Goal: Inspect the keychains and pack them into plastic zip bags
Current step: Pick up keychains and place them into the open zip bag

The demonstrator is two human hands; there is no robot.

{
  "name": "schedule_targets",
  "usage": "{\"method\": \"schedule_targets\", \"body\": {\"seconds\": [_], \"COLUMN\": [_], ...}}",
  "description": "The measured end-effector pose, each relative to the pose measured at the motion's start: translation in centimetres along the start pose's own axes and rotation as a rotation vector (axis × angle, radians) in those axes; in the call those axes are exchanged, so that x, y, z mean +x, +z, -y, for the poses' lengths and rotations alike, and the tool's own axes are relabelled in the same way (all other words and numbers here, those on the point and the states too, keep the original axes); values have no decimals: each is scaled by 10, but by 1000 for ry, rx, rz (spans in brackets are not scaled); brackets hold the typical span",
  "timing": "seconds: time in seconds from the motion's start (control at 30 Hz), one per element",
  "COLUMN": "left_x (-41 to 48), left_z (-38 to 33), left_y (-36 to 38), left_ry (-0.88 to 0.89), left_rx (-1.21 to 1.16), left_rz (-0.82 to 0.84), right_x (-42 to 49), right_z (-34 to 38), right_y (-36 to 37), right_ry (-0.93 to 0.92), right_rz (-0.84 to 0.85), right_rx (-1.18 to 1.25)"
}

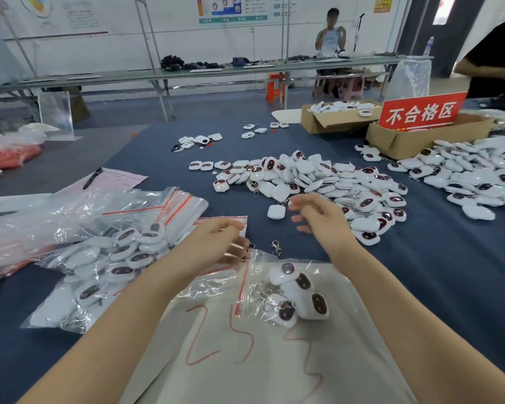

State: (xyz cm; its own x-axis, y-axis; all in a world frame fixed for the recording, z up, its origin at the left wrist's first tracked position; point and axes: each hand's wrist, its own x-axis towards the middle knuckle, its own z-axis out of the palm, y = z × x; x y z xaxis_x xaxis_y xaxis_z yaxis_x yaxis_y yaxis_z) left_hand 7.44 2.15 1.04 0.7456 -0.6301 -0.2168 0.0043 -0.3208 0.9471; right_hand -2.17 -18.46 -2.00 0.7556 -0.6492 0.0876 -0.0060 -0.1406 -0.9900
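Note:
A clear zip bag (pixel 254 290) with a red seal strip lies in front of me and holds several white keychains (pixel 301 295) with dark faces. My left hand (pixel 216 246) pinches the bag's open edge near the red strip. Beyond the bag, my right hand (pixel 318 220) hovers with relaxed fingers and holds nothing, near a lone white keychain (pixel 276 212). A big pile of loose keychains (pixel 318 182) spreads behind it. A loose metal clasp (pixel 276 247) lies between my hands.
Filled zip bags (pixel 99 263) and a stack of unused bags (pixel 175 205) lie at left. Cardboard boxes (pixel 405 138) with a red sign (pixel 420 110) stand at back right beside another keychain heap (pixel 478 176). A pen on pink paper (pixel 92 177) lies far left. Two people are at the back.

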Motion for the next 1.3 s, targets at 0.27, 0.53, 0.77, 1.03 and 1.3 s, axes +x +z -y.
{"method": "schedule_targets", "body": {"seconds": [0.27, 0.53, 0.77, 1.03, 1.3], "left_x": [60, 109, 127, 115, 85], "left_z": [-2, -5, -7, -9, 18], "left_y": [29, 57, 77, 66, 56], "left_ry": [227, 252, 271, 312, 313], "left_rx": [507, 860, 1039, 402, -16], "left_rz": [-64, -64, -63, -31, -52], "right_x": [25, 37, 34, 26, 22], "right_z": [-23, -32, -36, -35, -31], "right_y": [-4, 2, -4, 3, 17], "right_ry": [196, 156, 140, 13, -130], "right_rz": [-171, -201, -234, -189, 109], "right_rx": [110, -35, 14, -124, -80]}}
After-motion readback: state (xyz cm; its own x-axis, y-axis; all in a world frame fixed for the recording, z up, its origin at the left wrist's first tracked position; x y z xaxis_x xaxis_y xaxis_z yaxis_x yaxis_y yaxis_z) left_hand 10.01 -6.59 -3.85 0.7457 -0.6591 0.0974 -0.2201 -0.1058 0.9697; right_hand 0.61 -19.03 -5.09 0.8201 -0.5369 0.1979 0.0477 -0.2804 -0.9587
